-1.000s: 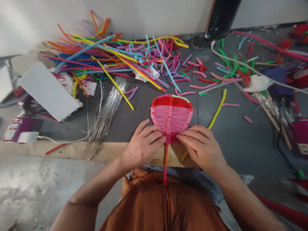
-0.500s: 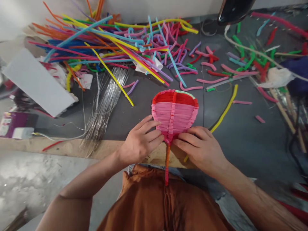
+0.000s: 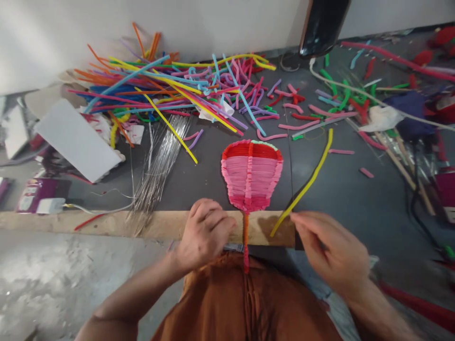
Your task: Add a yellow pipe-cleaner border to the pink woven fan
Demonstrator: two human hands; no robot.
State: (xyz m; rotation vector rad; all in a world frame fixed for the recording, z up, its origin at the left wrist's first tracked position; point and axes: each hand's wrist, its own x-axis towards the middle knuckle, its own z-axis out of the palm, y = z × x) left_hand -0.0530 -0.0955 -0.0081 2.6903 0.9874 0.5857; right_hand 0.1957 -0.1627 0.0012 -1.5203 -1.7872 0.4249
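A petal-shaped piece of pink and red pipe cleaners lies on the dark table, its orange and red stem pointing down toward my body over the edge. Just left of the stem is my left hand, its fingers curled in and apart from the piece; nothing shows in them. My right hand hovers at the right, fingers stretched forward and a gap showing beside the thumb. Its fingertips are beside the lower part of a bent yellow pipe cleaner, with no grip on it visible.
A pile of colourful pipe cleaners lies at the back. Thin metal wires and a white box sit to the left. A black phone-like device stands behind; sticks and a white cable lie right.
Both hands have come off the petal-shaped piece. My left hand has drawn down and curled; my right hand has moved right toward the yellow pipe cleaner. The view has shifted slightly.
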